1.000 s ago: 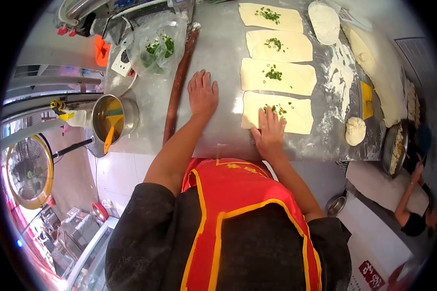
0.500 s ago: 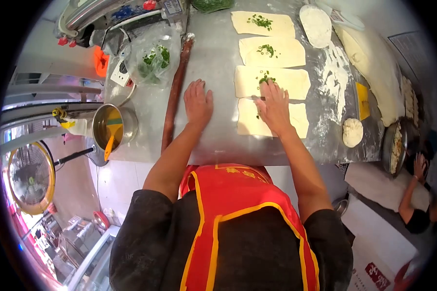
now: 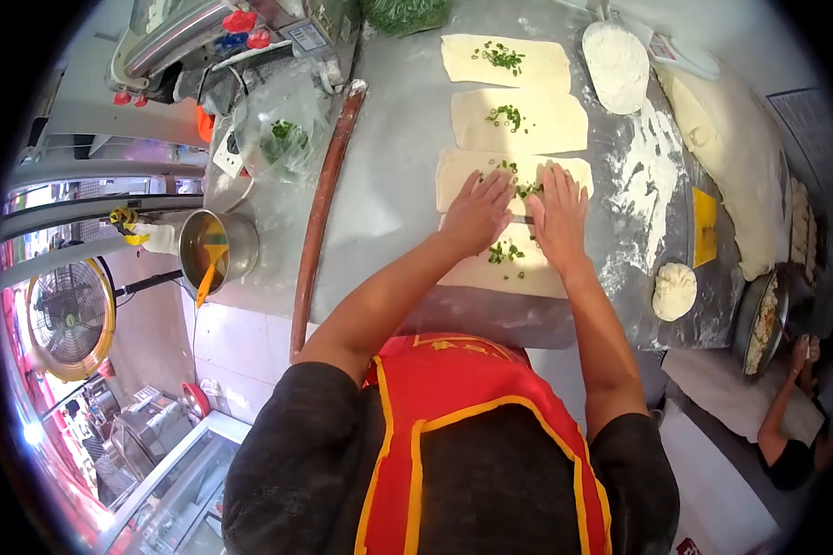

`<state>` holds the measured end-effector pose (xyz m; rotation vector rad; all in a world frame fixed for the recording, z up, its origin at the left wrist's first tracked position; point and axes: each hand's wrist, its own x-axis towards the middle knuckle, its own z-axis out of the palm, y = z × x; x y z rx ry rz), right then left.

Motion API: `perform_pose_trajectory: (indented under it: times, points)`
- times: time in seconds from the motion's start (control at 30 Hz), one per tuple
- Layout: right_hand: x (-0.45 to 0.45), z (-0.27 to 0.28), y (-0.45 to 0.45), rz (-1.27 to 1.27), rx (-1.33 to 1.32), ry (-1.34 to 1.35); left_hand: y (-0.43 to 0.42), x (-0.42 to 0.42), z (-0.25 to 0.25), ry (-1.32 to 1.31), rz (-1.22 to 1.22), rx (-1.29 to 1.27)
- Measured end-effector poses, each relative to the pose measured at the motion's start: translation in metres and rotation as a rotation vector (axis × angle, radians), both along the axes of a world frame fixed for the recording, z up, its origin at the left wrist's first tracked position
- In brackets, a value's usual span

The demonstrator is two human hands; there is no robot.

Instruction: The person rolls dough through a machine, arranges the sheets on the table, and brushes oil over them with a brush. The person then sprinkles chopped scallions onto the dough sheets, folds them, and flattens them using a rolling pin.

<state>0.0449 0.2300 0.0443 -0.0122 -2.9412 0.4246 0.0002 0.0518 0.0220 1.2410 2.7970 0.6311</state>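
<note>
Several flat rectangles of dough lie in a column on the metal table, each with chopped scallions on it. My left hand [image 3: 479, 215] rests with fingers stretched on the third dough sheet [image 3: 452, 174], near its lower edge. Beside it, my right hand [image 3: 561, 215] lies with fingers spread on the right part of that same sheet. Some scallions [image 3: 526, 191] show between the two hands. Closest to my body is the lowest dough sheet [image 3: 472, 270], partly under my wrists. Farther up are the second sheet [image 3: 555, 120] and the top sheet [image 3: 551, 67], untouched.
At left lie a long rolling pin [image 3: 329, 190], a plastic bag of scallions [image 3: 287, 139] and a pot [image 3: 242, 242] with an orange brush. Flour [image 3: 643, 185], a yellow scraper [image 3: 704, 227], a dough ball [image 3: 675, 292] and a large dough mass [image 3: 736, 166] lie right. Another person's arm [image 3: 779, 407] shows lower right.
My left hand has moved right from the bare table onto the third dough sheet. My right hand has shifted right, and more scallions now show on the lowest sheet.
</note>
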Motion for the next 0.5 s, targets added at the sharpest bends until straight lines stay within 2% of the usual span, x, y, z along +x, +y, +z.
perform_pose_trajectory:
  times: [0.03,0.1,0.27,0.4,0.5]
  points:
    - [-0.012,0.005,0.0,0.018,-0.002,-0.011,0.0,-0.001,-0.001,-0.031,-0.006,-0.049]
    - [-0.042,0.012,-0.004,0.055,-0.01,-0.032,-0.007,-0.003,0.001,-0.049,0.019,0.018]
    - [-0.101,-0.013,-0.011,0.274,0.165,0.024,-0.012,-0.026,0.012,-0.066,0.16,0.107]
    - [-0.113,-0.016,0.007,0.276,0.281,-0.006,-0.005,-0.058,0.007,0.012,0.219,0.103]
    - [-0.106,-0.014,0.032,0.168,0.159,-0.037,0.01,-0.08,0.011,-0.011,0.214,0.116]
